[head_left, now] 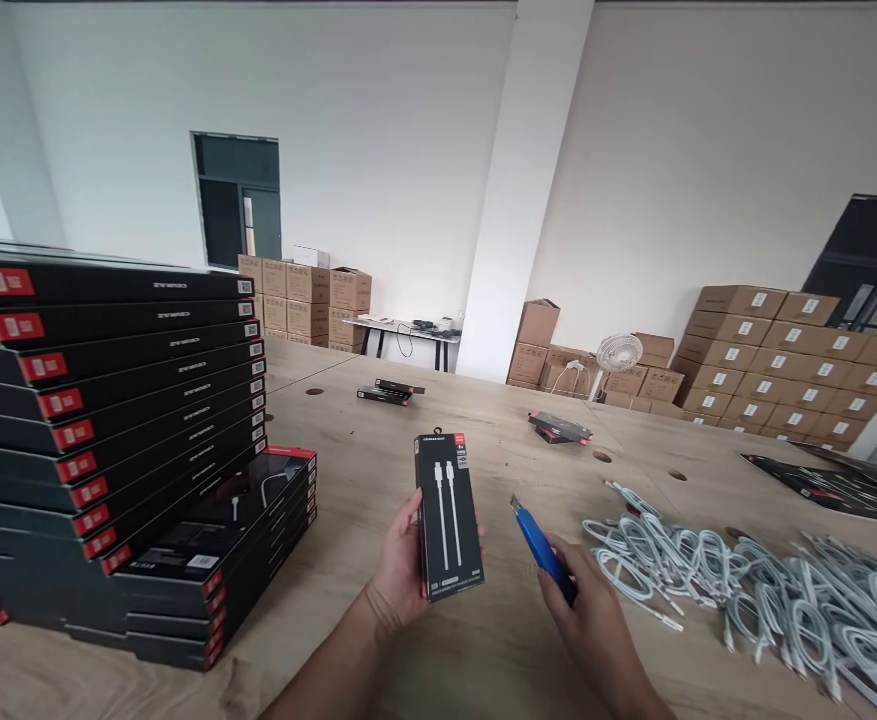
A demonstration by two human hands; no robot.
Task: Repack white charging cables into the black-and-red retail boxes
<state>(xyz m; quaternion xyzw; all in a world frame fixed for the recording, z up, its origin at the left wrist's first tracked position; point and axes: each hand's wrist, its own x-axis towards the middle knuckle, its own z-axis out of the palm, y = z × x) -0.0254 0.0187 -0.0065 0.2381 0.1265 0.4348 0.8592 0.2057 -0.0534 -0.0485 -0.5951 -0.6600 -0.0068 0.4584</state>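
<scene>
My left hand (400,565) holds a slim black box (449,515) upright, its front printed with two white cables and a red corner facing me. My fingers wrap its left side and fingertips show at its right edge. My right hand (584,610) grips a blue utility knife (539,550), whose metal tip points up and left, a little apart from the box. To the right of my right hand lie many coiled white cables (708,570) in a loose pile. A tall stack of black boxes (130,400) with red labels stands at the left.
On the wooden table (483,410), small black boxes lie farther back, at centre (385,392) and right (558,428). Flat black printed sheets (835,485) rest at the right. Beyond are cartons (783,350), a white fan (618,353) and a side table (408,328).
</scene>
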